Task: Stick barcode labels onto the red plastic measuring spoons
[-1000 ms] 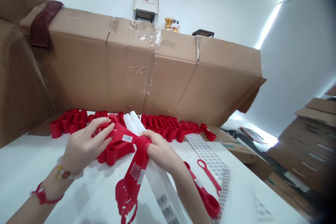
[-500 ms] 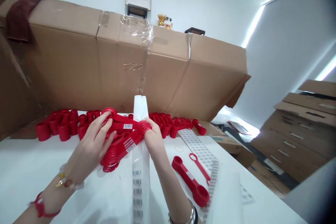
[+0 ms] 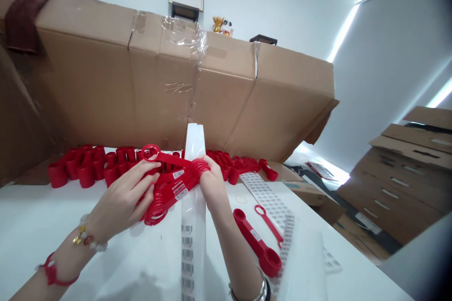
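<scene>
My right hand [image 3: 213,183] is wrapped around one end of a fanned bundle of red plastic ring wrenches [image 3: 176,188], several of which carry barcode labels. Behind its fingers runs a long white strip [image 3: 194,138] printed with barcodes lower down; whether the hand grips it too I cannot tell. My left hand [image 3: 129,197] has its fingers curled at the far ends of the wrenches, its index finger at the ring [image 3: 151,152] of the topmost one, which is spread apart from the rest. To the right, a thicker red wrench [image 3: 256,240] and a thin red wrench [image 3: 268,225] lie on the table.
Red cylindrical parts [image 3: 86,174] stand in rows along the back of the white table [image 3: 106,268], below a tall cardboard wall [image 3: 158,84]. Barcode sheets [image 3: 263,190] and a clear plastic sleeve [image 3: 305,268] lie right. Stacked cartons [image 3: 399,183] stand beyond the edge.
My right hand, the bundle and the white strip have shifted slightly right. The topmost wrench has swung up, away from the bundle, its ring at my left fingertips.
</scene>
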{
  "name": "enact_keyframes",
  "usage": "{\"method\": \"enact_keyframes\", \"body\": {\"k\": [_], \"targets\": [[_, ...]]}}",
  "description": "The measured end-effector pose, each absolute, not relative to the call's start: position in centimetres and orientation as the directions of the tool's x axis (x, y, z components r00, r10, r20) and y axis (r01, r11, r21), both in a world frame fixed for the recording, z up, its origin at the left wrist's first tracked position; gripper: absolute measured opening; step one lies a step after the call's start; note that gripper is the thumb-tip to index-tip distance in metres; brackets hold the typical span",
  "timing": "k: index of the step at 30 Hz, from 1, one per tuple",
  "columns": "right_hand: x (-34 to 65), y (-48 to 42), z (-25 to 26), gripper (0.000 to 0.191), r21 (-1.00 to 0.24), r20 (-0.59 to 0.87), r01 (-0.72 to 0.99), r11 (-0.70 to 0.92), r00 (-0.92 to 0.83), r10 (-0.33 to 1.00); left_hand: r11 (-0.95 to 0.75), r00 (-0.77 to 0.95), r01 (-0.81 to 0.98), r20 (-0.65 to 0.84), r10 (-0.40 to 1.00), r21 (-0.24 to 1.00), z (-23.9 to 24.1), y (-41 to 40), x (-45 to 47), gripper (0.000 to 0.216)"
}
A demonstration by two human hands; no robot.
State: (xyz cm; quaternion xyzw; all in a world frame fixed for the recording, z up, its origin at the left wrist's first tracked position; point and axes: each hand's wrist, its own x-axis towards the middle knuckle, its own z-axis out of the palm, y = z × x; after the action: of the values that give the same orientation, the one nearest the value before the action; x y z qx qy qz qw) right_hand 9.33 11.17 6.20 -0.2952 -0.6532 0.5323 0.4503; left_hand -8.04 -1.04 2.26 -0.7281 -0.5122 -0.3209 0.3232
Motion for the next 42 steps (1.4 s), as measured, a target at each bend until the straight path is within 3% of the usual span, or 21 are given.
{"method": "enact_keyframes", "body": {"k": [4,10,14,16,19,23,27,32,36,40,42], "targets": [[9.1,11.1,6.0,0.008,-0.969,0.236,-0.041,0.246,-0.470,0.851,-0.312,0.273,0.944,0.794,0.543,-0.111,3.2,-1.7,-7.8,0.015],[9.1,12.2,5.5,0.005,-0.960,0.278,-0.073,0.270,-0.352,0.894,-0.227,0.054,0.973,0.910,0.411,0.045,4.6,-4.1,-4.4,0.009],[9.5,12.9,5.6,0.008,-0.954,0.299,-0.105,0.280,-0.284,0.911,-0.151,0.057,0.986,0.715,0.697,0.068,3.6,-5.2,-0.3,0.022],[9.7,12.9,5.8,0.010,-0.952,0.305,-0.108,0.286,-0.263,0.915,-0.114,0.040,0.991,0.642,0.765,0.074,2.4,-5.0,0.9,0.035],[9.8,12.4,6.1,0.008,-0.950,0.313,-0.099,0.297,-0.244,0.918,-0.047,-0.059,0.985,0.585,0.809,0.163,1.1,-4.1,1.3,0.040],[9.7,11.6,6.4,0.008,-0.944,0.331,-0.084,0.320,-0.240,0.912,-0.052,-0.123,0.948,0.513,0.850,0.314,0.8,-3.3,1.0,0.029],[9.6,11.4,6.6,0.009,-0.939,0.344,-0.075,0.336,-0.248,0.906,-0.068,-0.149,0.926,0.527,0.836,0.370,0.9,-3.1,1.1,0.021],[9.6,11.0,6.6,0.008,-0.935,0.354,-0.060,0.351,-0.257,0.899,-0.089,-0.137,0.929,0.554,0.821,0.360,0.3,-3.0,0.9,0.020],[9.7,10.5,6.6,0.009,-0.916,0.389,-0.001,0.402,-0.254,0.885,-0.112,-0.078,0.959,0.618,0.782,0.262,0.1,-2.9,1.0,0.025],[9.7,11.0,6.2,0.013,-0.850,0.471,0.129,0.510,-0.244,0.848,-0.254,0.067,0.959,0.767,0.638,0.128,1.3,-4.0,1.9,0.025],[9.7,11.4,6.0,0.014,-0.825,0.479,0.184,0.534,-0.272,0.834,-0.351,0.102,0.922,0.771,0.629,0.164,2.3,-5.1,2.1,0.020]]}}
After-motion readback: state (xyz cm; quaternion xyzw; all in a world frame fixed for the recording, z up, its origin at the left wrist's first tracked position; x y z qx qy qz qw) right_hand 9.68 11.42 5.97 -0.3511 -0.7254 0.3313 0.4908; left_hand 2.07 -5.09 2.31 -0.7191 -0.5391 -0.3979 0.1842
